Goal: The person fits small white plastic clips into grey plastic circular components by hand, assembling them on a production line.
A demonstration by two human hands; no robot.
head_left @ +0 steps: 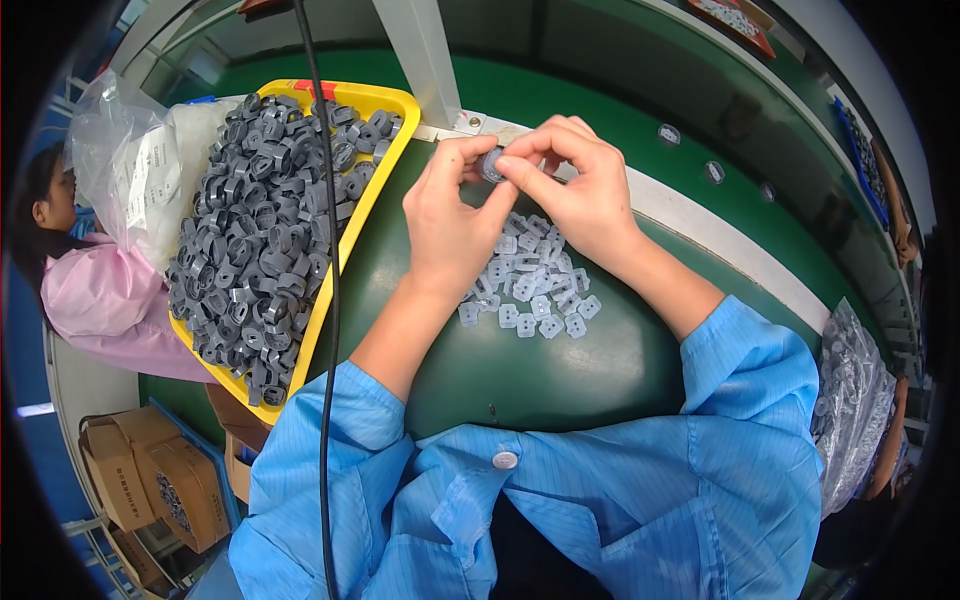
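Note:
Between the fingertips of both hands is a small grey plastic ring-shaped part (490, 165), held up over the far side of the green table (480, 390). My left hand (450, 210) pinches it from the left with thumb and fingers. From the right, my right hand (575, 185) presses its thumb and forefinger against the same part; whether a second piece sits inside it is hidden. Below my hands lies a loose pile of small translucent white plastic pieces (530, 275). To the left, a yellow tray (400, 105) is heaped with grey plastic parts (255, 230) of the same kind.
A black cable (331, 300) hangs down across the tray's right side. Beyond a pale rail, several grey parts (714, 172) sit spaced along a green belt (640, 110). A person in pink (110, 300) sits at the left near a clear bag (150, 170). Cardboard boxes (150, 480) stand lower left.

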